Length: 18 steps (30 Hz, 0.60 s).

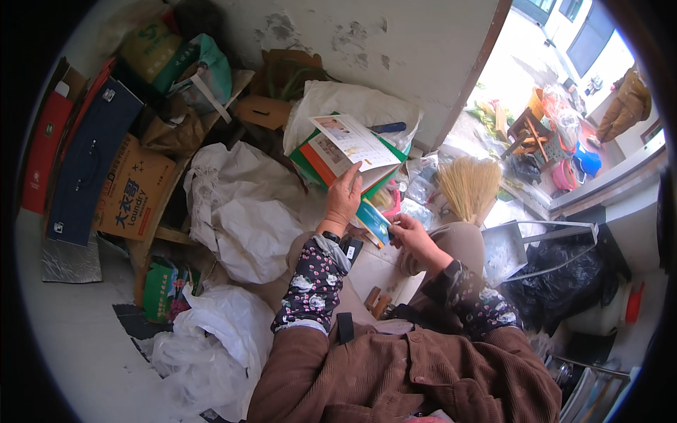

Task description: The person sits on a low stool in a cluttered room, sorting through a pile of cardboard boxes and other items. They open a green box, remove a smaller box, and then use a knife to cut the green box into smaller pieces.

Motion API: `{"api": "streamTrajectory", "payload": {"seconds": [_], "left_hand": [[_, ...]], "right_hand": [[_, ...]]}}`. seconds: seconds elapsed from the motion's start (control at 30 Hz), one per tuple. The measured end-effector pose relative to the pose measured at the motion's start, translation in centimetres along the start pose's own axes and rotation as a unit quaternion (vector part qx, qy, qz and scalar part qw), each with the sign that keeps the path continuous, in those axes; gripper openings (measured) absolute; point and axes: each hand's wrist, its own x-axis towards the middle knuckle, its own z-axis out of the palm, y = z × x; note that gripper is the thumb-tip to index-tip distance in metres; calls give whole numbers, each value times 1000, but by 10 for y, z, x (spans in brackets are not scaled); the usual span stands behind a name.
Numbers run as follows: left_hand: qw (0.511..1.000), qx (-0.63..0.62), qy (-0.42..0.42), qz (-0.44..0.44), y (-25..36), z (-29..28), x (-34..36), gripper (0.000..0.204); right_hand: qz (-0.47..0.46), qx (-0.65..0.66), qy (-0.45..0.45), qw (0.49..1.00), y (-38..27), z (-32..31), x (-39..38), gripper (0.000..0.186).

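In the head view, the calendar [363,151] lay beyond the left hand [343,201], its near edge at the fingertips; whether they gripped it, I could not tell. The right hand [417,241] pinched the right edge of the blue booklet [373,220], which extended leftward from those fingers.

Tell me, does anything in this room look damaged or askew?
Yes. The white painted wall has rough grey patches where its surface seems to have flaked away, so it looks damaged. The green-backed paper calendar by the left hand also sits askew, its pages splayed rather than stacked flat.
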Motion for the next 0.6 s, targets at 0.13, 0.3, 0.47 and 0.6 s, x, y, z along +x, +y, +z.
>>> {"api": "streamTrajectory", "payload": {"seconds": [0.13,0.3,0.47,0.6], "left_hand": [[1000,-7,-6,29,4,-6,7,32],[999,-42,8,-9,-1,-5,7,25],[992,12,15,-123,-18,6,-3,19],[975,124,-10,-186,-40,16,-12,19]], "right_hand": [[-26,-49,21,998,-21,2,71,17],[-81,40,94,992,-51,-11,134,33],[-59,100,126,985,-39,-16,96,32],[-99,59,-9,993,-76,-4,17,26]]}}
